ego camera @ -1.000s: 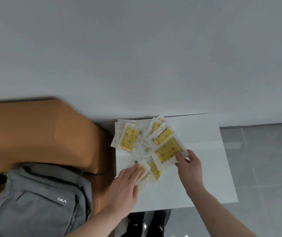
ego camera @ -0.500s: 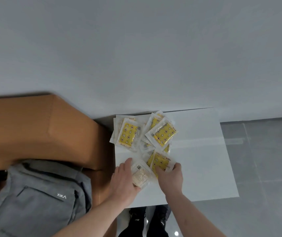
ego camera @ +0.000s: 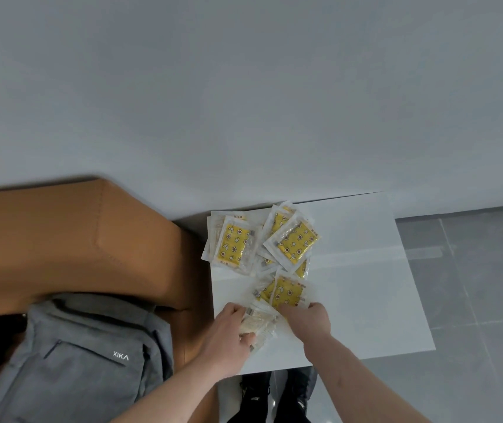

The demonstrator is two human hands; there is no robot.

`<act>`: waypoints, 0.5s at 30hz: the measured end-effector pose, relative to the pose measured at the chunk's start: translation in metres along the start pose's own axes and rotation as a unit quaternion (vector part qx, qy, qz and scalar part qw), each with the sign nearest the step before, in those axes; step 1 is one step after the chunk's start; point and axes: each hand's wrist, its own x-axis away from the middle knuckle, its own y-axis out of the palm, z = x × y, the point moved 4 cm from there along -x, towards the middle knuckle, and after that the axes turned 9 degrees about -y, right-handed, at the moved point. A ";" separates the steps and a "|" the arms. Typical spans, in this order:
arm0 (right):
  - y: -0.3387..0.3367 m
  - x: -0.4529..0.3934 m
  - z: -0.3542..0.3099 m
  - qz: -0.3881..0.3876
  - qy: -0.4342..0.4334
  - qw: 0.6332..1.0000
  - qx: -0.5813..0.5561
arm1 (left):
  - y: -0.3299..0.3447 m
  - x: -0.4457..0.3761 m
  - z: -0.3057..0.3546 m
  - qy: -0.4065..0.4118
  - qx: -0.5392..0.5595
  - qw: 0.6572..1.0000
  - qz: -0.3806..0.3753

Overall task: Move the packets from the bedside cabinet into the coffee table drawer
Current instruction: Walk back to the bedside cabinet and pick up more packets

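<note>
Gathering the loose packets (ego camera: 288, 296) at lower centre of the white cabinet (ego camera: 366, 270), both grips closed on them, left hand (ego camera: 228, 334) and right hand (ego camera: 308, 320), is best done by squaring the stack before lifting.

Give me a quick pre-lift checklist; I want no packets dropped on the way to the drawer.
1. Left hand has a grip: ok, fingers curled on the pale packet.
2. Right hand has a grip: cannot tell, fingertips rest on the near yellow packet, the hold is hidden.
3. All packets gathered: not ok, two yellow piles lie loose at the back of the white cabinet top.
4. Nothing overhanging: not ok, the left pile juts past the cabinet's edge.
5. Coffee table drawer open: cannot tell, out of view.
</note>
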 end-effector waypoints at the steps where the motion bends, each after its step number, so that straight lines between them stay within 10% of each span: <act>1: -0.003 0.000 0.001 0.003 -0.008 1.000 -0.002 | -0.005 0.001 0.001 -0.008 0.018 1.000 -0.006; 9: -0.006 0.016 -0.005 0.034 -0.121 0.989 0.075 | -0.084 -0.012 0.017 0.019 0.130 0.976 0.173; 15: 0.012 0.012 -0.011 0.033 -0.083 0.995 0.041 | -0.102 -0.074 0.038 -0.038 0.035 0.988 0.146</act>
